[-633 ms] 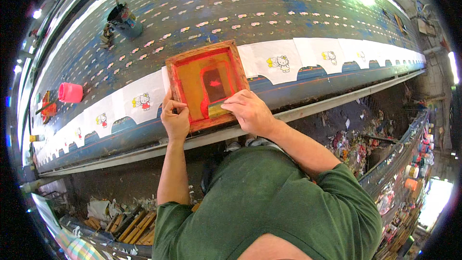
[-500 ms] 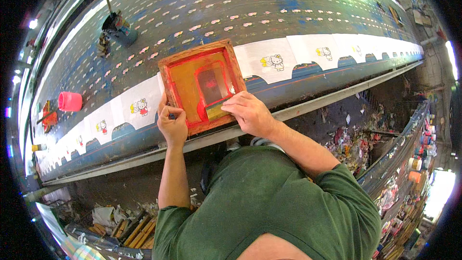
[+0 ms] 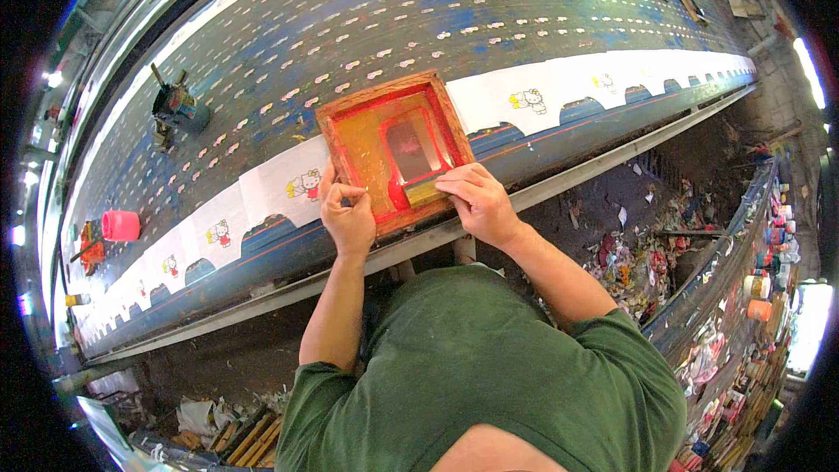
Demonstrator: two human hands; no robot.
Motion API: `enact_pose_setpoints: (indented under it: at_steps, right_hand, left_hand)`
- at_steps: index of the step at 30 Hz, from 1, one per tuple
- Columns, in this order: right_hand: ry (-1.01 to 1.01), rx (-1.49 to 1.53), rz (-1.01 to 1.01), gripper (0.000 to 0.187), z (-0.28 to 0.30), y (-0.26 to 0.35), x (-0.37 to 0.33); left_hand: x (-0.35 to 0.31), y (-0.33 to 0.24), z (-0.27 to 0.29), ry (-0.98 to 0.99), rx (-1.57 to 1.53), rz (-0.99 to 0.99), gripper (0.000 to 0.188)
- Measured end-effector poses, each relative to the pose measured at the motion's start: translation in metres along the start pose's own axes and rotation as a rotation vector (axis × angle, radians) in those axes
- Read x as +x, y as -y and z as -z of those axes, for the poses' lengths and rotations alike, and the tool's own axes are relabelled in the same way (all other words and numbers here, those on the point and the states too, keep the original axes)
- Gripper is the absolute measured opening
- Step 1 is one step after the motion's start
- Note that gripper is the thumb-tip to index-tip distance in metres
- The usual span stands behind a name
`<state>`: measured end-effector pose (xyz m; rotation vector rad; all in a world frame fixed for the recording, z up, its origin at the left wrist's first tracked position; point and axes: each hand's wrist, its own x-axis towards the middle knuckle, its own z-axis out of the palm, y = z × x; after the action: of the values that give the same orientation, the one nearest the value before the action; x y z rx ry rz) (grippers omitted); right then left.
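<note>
A wooden screen-printing frame [image 3: 377, 94], stained red inside, lies over the row of white cloth pieces. My left hand [image 3: 348, 218] is closed at its left near corner, with fingers along the outer edge and the thumb curled in. Inside the near side of the frame, my right hand [image 3: 481, 203] pinches the end of a yellowish squeegee [image 3: 421, 193]. The squeegee rests beside the dark mesh window [image 3: 409, 150], which has a red outline around it. A printed cat figure with a red dress [image 3: 305, 183] shows on the cloth just left of the frame.
White cloth pieces [image 3: 559, 79] with scalloped near edges run along the long table [image 3: 411, 48]. Further left stand a dark paint pot [image 3: 182, 112] and a pink tub [image 3: 121, 225]. A metal rail [image 3: 559, 188] edges the table; scraps [image 3: 634, 262] litter the ground beyond it.
The whole view has shifted, so table, frame and hands appear further right. Against the frame, the squeegee and both hands keep about the same places.
</note>
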<state>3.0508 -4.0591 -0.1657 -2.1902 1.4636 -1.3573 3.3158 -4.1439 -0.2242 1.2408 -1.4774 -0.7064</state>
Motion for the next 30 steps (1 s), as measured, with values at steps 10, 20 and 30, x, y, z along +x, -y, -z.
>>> enact_pose_setpoints:
  at_steps: [10, 20, 30]
  right_hand:
    - [0.083, 0.108, 0.072, 0.033, 0.042, -0.049, -0.014]
    - [0.117, 0.083, 0.098, 0.036, 0.048, -0.053, -0.003]
    - [0.53, -0.2, 0.212, 0.033, 0.057, -0.049, 0.033]
  left_hand:
    - [-0.011, 0.004, -0.043, -0.003, -0.253, 0.195, 0.021]
    - [-0.009, -0.001, -0.046, 0.029, -0.388, 0.196, 0.028]
    - [-0.013, 0.007, -0.05, 0.019, -0.297, 0.19, 0.026]
